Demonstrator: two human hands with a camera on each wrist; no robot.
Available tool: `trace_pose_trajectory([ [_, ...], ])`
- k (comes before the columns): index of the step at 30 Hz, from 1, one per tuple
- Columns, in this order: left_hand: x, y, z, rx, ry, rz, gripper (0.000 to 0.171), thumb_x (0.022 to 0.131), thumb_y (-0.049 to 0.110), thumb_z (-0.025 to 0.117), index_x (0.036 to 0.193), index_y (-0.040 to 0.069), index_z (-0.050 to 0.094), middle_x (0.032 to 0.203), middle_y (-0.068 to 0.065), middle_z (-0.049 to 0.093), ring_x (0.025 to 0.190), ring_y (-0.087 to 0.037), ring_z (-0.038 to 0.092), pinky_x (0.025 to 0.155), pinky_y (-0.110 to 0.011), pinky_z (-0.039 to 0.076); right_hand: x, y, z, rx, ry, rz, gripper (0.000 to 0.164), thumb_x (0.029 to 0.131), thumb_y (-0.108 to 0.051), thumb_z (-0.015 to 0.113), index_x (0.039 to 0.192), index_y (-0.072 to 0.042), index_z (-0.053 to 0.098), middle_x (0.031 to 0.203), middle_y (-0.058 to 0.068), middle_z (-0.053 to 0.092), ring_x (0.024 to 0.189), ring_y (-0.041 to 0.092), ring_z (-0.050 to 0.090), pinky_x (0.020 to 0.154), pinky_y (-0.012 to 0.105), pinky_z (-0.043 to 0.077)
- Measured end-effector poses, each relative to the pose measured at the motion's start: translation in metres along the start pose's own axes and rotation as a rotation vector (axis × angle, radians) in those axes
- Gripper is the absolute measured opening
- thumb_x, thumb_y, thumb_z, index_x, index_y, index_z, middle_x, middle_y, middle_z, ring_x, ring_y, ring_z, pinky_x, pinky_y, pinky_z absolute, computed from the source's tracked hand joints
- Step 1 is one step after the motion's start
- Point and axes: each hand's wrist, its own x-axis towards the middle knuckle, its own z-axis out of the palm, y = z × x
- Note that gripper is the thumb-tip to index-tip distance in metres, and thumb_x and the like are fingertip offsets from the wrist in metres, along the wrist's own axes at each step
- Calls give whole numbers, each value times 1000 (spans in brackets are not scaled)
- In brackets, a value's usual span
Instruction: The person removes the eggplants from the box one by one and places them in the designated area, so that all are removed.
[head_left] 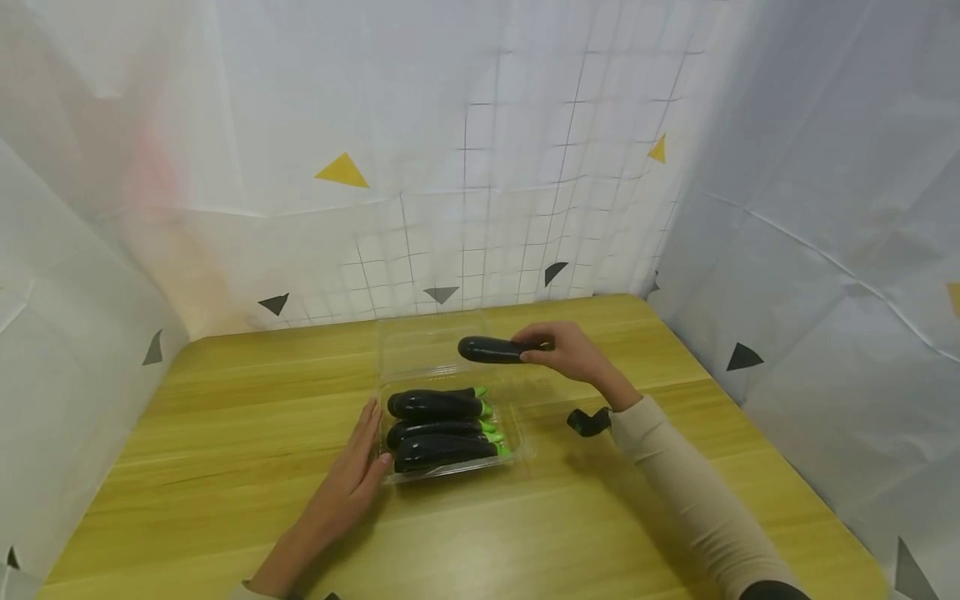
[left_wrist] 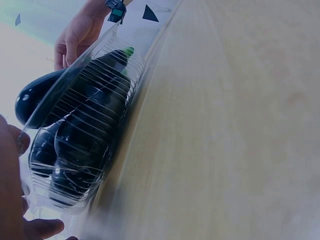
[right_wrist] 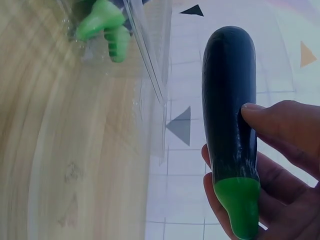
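My right hand point(head_left: 564, 348) holds a dark eggplant point(head_left: 489, 350) near its green stem end, above the table and behind the filled box. In the right wrist view the thumb presses one side of this eggplant point(right_wrist: 230, 100), with fingers behind it. A clear plastic box point(head_left: 517, 429) holds several more eggplants point(head_left: 442, 450), green stems facing right. My left hand point(head_left: 352, 471) rests against the box's left end, fingers fairly straight along the wall, thumb at the front corner. From the left wrist, the ribbed box wall point(left_wrist: 107, 172) shows eggplants behind it.
The box's clear lid point(head_left: 420, 346) lies folded back behind it on the wooden table point(head_left: 247, 417). A small black device point(head_left: 588, 422) is by the right wrist. White sheets with grid lines and triangles point(head_left: 342, 171) enclose the back and sides.
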Motion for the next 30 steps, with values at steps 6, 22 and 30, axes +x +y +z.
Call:
trace_pose_trajectory([
  [6,0,1,0,10,9,11,66,110,14,52,163,-5,18,172,-19,7,155,-37,13,119,-19,3,3,5,-5,-12,13,19,28,96,-9,77,123,-6,75,117,7,74,105,23,70,88,41,59],
  [22,0,0,0,22,21,19,66,109,13,53,162,-7,20,171,-22,10,155,-38,15,120,-19,3,8,23,-16,-55,55,62,26,95,-9,78,121,-6,76,115,7,74,105,25,70,91,45,57],
  [30,0,-1,0,24,24,31,66,109,14,53,162,-8,20,171,-23,10,155,-38,15,120,-20,4,10,32,-22,-86,55,88,27,95,-7,77,122,-3,75,116,11,74,107,29,69,93,50,55],
])
